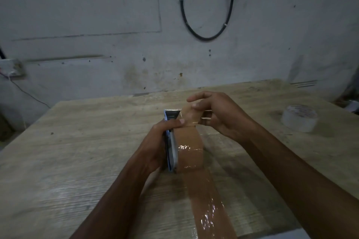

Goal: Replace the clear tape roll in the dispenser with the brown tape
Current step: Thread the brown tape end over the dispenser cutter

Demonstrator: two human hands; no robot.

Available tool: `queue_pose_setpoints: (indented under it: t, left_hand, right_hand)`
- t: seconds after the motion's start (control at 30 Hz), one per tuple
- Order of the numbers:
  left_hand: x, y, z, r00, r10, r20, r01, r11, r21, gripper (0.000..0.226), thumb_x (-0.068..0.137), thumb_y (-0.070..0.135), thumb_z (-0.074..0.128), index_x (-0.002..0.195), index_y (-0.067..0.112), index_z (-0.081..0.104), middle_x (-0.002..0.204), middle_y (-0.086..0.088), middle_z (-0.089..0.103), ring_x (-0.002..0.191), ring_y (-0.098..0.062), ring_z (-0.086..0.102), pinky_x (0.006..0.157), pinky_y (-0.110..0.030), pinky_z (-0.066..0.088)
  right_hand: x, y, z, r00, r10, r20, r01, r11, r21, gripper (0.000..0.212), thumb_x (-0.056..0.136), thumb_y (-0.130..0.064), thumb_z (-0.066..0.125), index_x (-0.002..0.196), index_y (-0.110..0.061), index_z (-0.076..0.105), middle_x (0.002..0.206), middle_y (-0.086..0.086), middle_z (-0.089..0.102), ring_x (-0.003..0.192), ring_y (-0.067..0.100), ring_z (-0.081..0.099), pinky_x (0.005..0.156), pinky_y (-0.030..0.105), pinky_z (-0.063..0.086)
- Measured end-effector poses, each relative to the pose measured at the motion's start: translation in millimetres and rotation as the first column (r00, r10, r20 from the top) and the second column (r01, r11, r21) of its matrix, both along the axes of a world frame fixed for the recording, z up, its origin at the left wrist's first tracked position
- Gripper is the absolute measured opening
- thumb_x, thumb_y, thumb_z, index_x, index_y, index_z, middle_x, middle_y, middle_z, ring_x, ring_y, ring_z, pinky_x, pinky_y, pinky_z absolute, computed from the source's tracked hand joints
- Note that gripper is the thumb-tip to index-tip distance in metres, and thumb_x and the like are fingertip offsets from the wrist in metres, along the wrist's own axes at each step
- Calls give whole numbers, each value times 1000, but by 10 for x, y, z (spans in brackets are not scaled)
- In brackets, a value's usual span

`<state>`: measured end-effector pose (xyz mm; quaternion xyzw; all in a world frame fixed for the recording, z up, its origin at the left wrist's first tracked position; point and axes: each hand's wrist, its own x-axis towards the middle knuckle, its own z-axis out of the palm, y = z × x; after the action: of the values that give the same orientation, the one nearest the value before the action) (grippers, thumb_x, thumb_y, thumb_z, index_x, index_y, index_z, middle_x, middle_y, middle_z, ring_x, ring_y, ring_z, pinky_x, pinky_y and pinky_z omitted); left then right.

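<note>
Both hands grip: left hand [155, 141] holds dispenser [172, 149], right hand [217, 114] pinches brown tape [189, 149] beyond it.

The left hand [155, 141] is gripping the dispenser [171, 141] above the wooden table [77, 141], its thumb lying across the top of the brown roll [189, 151] mounted on the dispenser's right side. The right hand [215, 114] is pinching the free brown tape end [191, 115] just beyond the roll, beside the dispenser's front blade end. A long brown strip [209, 203] is lying on the table from under the roll toward the near edge, and the clear roll [300, 117] is resting flat well apart at the right, with a black cable [206, 38] looping on the wall [97, 15] behind.
</note>
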<state>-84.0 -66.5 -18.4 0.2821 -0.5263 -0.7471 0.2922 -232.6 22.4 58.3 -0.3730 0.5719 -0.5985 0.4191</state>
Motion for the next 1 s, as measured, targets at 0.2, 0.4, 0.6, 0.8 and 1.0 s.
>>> queue_pose_setpoints:
  t: [0.2,0.4,0.6,0.8,1.0]
  left_hand:
    - [-18,56,38,1000,10,8,-10,999,-33,70,67,34,76,129,9,55,116,-23,69,102,-42,66,94,-55,53]
    - [-13,70,34,1000,12,-3,-12,1000,-13,69,69,31,72,131,9,54,108,-20,67,89,-32,66,77,-44,55]
    - [-5,66,36,999,-2,-35,1,1000,-8,74,63,31,76,130,6,55,125,-31,62,101,-41,62,82,-50,55]
    - [-27,76,16,994,6,-112,-6,1000,-1,75,55,25,73,125,3,56,94,-22,63,83,-37,61,71,-44,52]
    - [-28,85,44,992,21,-124,-25,999,-30,55,57,19,70,110,7,60,83,-18,64,73,-32,62,66,-42,53]
  right_hand:
    - [-2,-16,3,999,43,20,-43,999,18,33,85,-13,61,114,2,66,102,13,67,94,26,64,93,48,53]
    - [-46,1,11,998,31,-62,-29,999,36,33,84,-30,71,104,-4,71,98,10,75,87,19,68,78,33,53]
    - [-12,-27,-38,924,-140,-355,115,989,-92,14,80,-11,77,94,-6,75,92,8,76,84,21,74,76,34,61]
    - [-3,-18,-113,906,-185,-380,198,980,-5,14,76,-12,82,87,-7,75,87,6,75,82,17,72,73,31,60]
    - [-14,17,-94,968,-144,-204,167,981,98,15,75,-5,79,87,3,75,84,13,75,67,16,66,57,24,52]
